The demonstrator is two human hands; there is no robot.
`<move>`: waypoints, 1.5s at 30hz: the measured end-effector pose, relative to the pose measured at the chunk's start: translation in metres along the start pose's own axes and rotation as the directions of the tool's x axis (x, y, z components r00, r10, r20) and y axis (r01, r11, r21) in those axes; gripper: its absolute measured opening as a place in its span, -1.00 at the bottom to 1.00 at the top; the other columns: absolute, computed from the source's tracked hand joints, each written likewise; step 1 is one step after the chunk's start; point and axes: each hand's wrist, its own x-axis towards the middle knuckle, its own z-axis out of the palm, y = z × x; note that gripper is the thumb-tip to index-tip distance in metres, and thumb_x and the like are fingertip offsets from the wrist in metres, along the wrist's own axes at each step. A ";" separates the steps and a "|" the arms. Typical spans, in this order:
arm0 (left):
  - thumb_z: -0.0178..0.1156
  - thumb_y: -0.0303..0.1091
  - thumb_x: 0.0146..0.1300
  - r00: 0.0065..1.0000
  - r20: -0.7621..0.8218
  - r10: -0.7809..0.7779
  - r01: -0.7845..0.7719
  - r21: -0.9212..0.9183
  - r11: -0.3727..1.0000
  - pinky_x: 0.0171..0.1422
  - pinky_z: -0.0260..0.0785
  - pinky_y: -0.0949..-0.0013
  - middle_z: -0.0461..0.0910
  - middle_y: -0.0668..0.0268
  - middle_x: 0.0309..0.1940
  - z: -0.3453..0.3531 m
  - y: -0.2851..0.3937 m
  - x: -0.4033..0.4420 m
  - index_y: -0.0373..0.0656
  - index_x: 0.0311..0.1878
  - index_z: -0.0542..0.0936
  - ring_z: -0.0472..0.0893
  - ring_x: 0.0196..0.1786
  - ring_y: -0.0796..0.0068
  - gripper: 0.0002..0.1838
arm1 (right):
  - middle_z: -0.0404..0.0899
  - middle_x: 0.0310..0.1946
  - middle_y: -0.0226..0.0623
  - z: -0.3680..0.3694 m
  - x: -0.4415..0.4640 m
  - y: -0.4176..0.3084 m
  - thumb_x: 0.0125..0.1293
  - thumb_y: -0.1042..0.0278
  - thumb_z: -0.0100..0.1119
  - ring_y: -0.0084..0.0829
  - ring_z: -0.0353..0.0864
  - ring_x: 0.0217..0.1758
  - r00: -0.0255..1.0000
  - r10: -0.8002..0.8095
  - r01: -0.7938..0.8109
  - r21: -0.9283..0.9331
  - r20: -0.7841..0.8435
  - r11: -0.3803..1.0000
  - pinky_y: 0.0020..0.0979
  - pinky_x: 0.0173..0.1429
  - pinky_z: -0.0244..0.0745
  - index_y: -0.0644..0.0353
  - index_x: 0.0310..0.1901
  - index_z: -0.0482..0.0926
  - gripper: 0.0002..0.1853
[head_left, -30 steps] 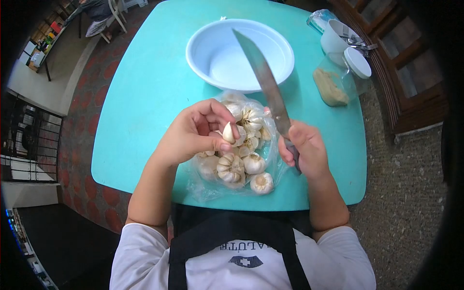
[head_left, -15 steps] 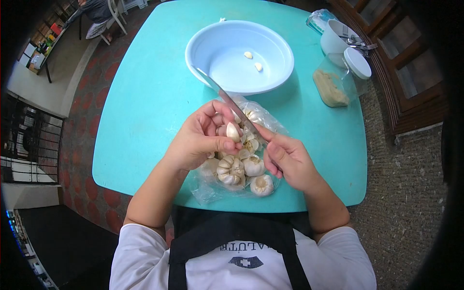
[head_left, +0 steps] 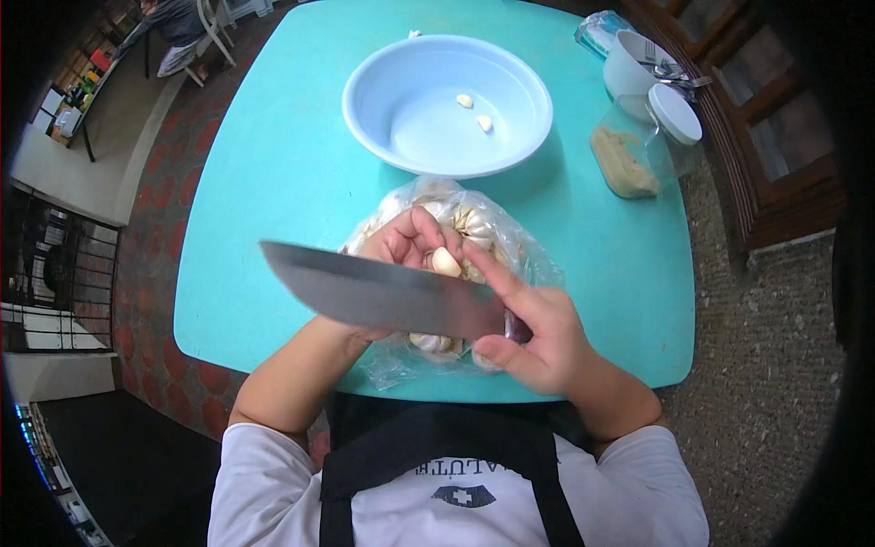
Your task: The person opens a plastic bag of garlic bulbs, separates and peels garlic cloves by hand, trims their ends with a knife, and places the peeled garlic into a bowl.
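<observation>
My left hand (head_left: 407,241) pinches a pale garlic clove (head_left: 446,263) above a clear plastic bag (head_left: 538,260) of garlic bulbs (head_left: 474,221). My right hand (head_left: 538,333) is wrapped round the handle of a large knife (head_left: 383,294). The broad blade lies flat to the view, points left and hides part of my left hand and some of the garlic. Its index finger reaches up beside the clove. Beyond the bag, a light blue basin (head_left: 447,164) holds two peeled cloves (head_left: 484,122).
On the turquoise table (head_left: 255,228), at the right, stand a clear jar (head_left: 627,162) with a white lid, a white bowl (head_left: 629,68) with forks and a plastic packet (head_left: 602,33). A person (head_left: 182,23) sits at the far left by another table.
Two cloves have appeared in the basin since the earliest frame. The knife has swung from pointing away to pointing left, its blade now broadside. My right hand has come closer to the clove.
</observation>
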 end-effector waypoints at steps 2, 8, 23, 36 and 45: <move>0.38 -0.40 0.05 0.998 0.043 0.039 -0.041 0.044 0.998 -0.06 0.48 0.44 0.50 0.20 -0.20 -0.001 -0.003 -0.001 -0.17 -0.22 0.38 0.54 -0.12 0.47 -0.65 | 0.50 -0.56 -0.26 0.006 0.001 0.004 0.22 0.11 0.22 -0.56 0.35 -0.67 0.992 -0.121 0.117 -0.075 -0.044 0.990 -0.56 -0.53 0.22 0.35 0.32 0.22 -0.27; 0.40 -0.50 0.00 1.000 0.010 0.015 -0.015 -0.019 1.000 -0.14 0.49 0.51 0.46 0.25 -0.25 0.000 -0.004 0.000 -0.18 -0.22 0.36 0.55 -0.21 0.50 -0.61 | 0.56 -0.47 -0.19 0.002 0.001 0.003 0.19 0.12 0.25 -0.47 0.38 -0.68 0.990 -0.140 0.137 -0.170 -0.006 0.976 -0.52 -0.54 0.29 0.35 0.28 0.30 -0.30; 0.32 -0.53 0.08 0.998 0.053 0.026 -0.022 -0.082 0.996 -0.08 0.50 0.43 0.53 0.18 -0.20 -0.001 -0.006 0.000 -0.17 -0.24 0.41 0.58 -0.14 0.42 -0.73 | 0.47 -0.59 -0.21 0.004 0.001 0.009 0.21 0.20 0.24 -0.36 0.45 -0.62 0.991 -0.132 0.131 -0.045 -0.037 0.990 -0.43 -0.46 0.35 0.22 0.27 0.35 -0.39; 0.29 -0.66 0.04 0.995 -0.103 -0.002 0.031 0.283 0.959 -0.09 0.61 0.36 0.58 0.13 -0.21 0.013 0.020 -0.006 -0.33 -0.11 0.46 0.64 -0.17 0.39 -0.67 | 0.28 -0.66 -0.51 -0.002 -0.004 0.009 0.47 0.09 -0.20 -0.73 0.16 -0.64 0.946 0.282 -0.316 0.648 0.160 0.693 -0.66 -0.54 0.08 0.39 0.18 0.33 -0.50; 0.27 -0.69 0.03 0.999 -0.052 -0.005 0.024 0.375 0.927 -0.07 0.60 0.32 0.60 0.04 -0.18 0.011 0.023 -0.008 -0.35 -0.07 0.46 0.65 -0.16 0.30 -0.65 | 0.34 -0.68 -0.43 -0.010 -0.003 0.022 0.44 -0.13 -0.23 -0.71 0.19 -0.70 0.953 0.299 -0.266 0.576 0.040 0.773 -0.65 -0.61 0.08 0.39 -0.09 0.46 -0.41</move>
